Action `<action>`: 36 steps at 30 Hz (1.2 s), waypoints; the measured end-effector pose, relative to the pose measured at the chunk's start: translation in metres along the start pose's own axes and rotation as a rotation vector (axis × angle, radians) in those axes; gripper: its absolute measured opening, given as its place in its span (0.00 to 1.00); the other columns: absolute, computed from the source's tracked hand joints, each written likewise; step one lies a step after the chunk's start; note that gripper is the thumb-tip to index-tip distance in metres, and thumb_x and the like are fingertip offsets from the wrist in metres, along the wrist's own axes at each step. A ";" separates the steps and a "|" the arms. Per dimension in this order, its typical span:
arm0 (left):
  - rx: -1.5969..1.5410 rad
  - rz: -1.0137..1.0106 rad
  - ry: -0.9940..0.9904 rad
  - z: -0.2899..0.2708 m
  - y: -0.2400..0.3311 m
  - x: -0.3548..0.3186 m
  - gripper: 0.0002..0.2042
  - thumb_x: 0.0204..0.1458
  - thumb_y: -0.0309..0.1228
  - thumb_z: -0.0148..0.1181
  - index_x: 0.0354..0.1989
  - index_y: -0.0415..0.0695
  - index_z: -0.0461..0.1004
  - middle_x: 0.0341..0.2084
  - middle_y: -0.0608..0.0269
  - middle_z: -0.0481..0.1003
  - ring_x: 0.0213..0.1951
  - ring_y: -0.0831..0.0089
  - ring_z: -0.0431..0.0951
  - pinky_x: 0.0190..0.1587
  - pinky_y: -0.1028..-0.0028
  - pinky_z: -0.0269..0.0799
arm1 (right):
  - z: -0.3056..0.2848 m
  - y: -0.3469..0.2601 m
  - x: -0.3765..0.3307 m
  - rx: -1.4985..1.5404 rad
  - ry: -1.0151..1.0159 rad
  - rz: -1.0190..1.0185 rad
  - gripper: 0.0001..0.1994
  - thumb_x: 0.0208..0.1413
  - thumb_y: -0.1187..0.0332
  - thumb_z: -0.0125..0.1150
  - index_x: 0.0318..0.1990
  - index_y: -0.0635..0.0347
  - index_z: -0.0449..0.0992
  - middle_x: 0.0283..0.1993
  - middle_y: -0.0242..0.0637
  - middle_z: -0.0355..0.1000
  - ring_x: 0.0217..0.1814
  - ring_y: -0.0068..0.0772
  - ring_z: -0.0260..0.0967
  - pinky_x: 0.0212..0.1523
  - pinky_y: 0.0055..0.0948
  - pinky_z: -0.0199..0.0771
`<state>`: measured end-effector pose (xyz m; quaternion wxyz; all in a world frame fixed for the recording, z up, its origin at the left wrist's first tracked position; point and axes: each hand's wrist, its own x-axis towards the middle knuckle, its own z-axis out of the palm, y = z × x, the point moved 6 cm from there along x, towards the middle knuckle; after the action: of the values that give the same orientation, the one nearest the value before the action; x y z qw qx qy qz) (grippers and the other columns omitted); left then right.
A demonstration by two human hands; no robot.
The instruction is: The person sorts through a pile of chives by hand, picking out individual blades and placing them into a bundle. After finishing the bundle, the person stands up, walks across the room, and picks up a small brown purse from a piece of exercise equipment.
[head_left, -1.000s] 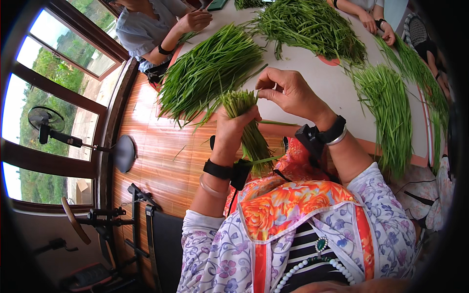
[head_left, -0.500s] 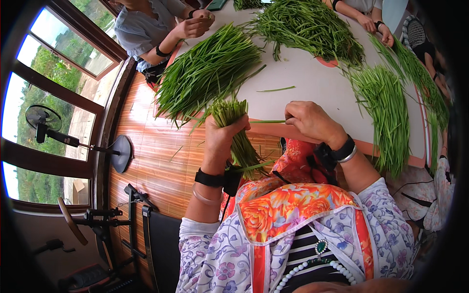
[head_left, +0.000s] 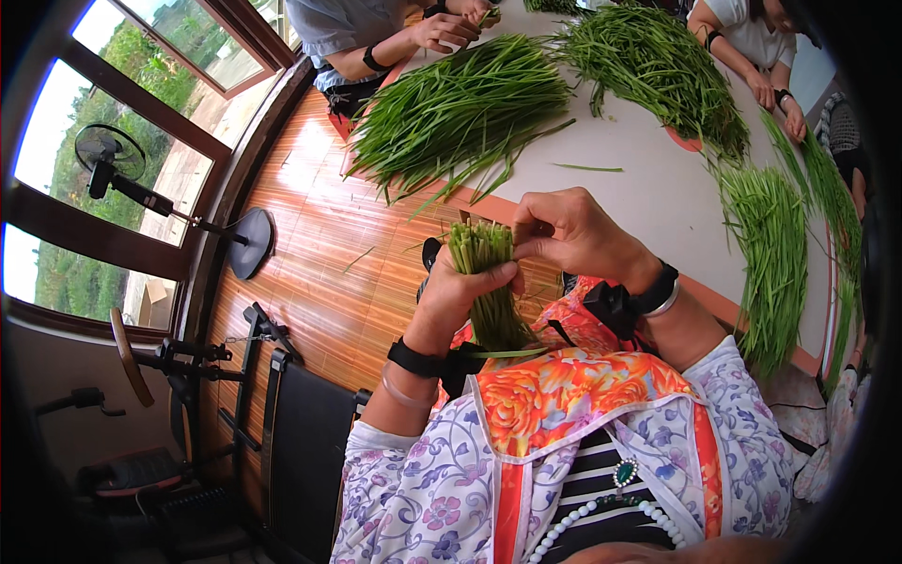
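Note:
A bundle of garlic chives (head_left: 481,246), its pale cut ends upward, stands in my left hand (head_left: 460,291). The fingers wrap round it, and its green ends hang down toward my lap. Closed in a pinch, my right hand (head_left: 573,230) is against the right side of the bundle's top; whatever is between thumb and forefinger is hidden. Beyond my hands, a big heap of garlic chives (head_left: 465,108) lies on the near left of the pale table (head_left: 648,202). A single loose stalk (head_left: 588,168) is on the tabletop.
More chives lie in a far heap (head_left: 662,70) and a right-hand pile (head_left: 769,258). One person's hands (head_left: 451,30) work at the far left, another's hand (head_left: 794,120) at the far right. A standing fan (head_left: 111,155) and exercise equipment (head_left: 310,451) are to my left.
My right hand has moved left and met the bundle's top; the stalk stretched between my hands no longer shows. The bundle has come right and lower. The whole view has shifted.

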<state>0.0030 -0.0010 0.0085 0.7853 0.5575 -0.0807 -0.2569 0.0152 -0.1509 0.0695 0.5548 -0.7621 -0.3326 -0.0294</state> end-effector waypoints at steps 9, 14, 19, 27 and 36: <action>-0.044 0.008 -0.021 -0.012 -0.001 -0.006 0.08 0.51 0.23 0.64 0.39 0.37 0.75 0.27 0.59 0.79 0.30 0.70 0.80 0.37 0.72 0.74 | 0.014 0.006 0.013 0.122 -0.032 0.009 0.07 0.51 0.83 0.64 0.35 0.65 0.73 0.28 0.36 0.75 0.31 0.23 0.73 0.36 0.25 0.74; -0.078 0.020 -0.023 -0.015 -0.003 -0.001 0.08 0.51 0.23 0.63 0.39 0.37 0.75 0.25 0.60 0.78 0.29 0.70 0.79 0.36 0.73 0.74 | 0.016 0.017 0.014 0.155 0.008 0.075 0.07 0.54 0.80 0.64 0.39 0.66 0.75 0.33 0.39 0.75 0.35 0.24 0.73 0.37 0.24 0.74; -0.067 0.047 0.040 -0.021 -0.022 0.008 0.14 0.47 0.20 0.63 0.44 0.37 0.73 0.33 0.63 0.78 0.35 0.72 0.79 0.40 0.73 0.75 | 0.034 -0.017 0.022 -0.325 0.116 -0.328 0.25 0.55 0.67 0.65 0.60 0.66 0.69 0.61 0.52 0.68 0.57 0.49 0.71 0.57 0.39 0.71; 0.023 -0.039 0.066 -0.025 -0.038 0.003 0.28 0.36 0.17 0.67 0.51 0.39 0.69 0.45 0.62 0.73 0.49 0.70 0.74 0.50 0.71 0.72 | 0.056 0.002 0.009 -0.347 0.004 -0.383 0.26 0.51 0.74 0.62 0.61 0.64 0.69 0.55 0.48 0.74 0.51 0.50 0.74 0.50 0.37 0.76; 0.091 -0.107 0.025 -0.030 -0.061 0.012 0.27 0.37 0.21 0.67 0.51 0.39 0.68 0.47 0.61 0.70 0.50 0.69 0.72 0.51 0.71 0.70 | 0.059 0.025 0.007 -0.230 -0.182 -0.120 0.22 0.54 0.73 0.62 0.58 0.62 0.71 0.53 0.43 0.75 0.48 0.46 0.76 0.46 0.36 0.77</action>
<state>0.0062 0.0036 -0.0608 0.7453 0.5992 -0.0526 -0.2877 0.0148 -0.1009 0.0291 0.4288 -0.7987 -0.4209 -0.0313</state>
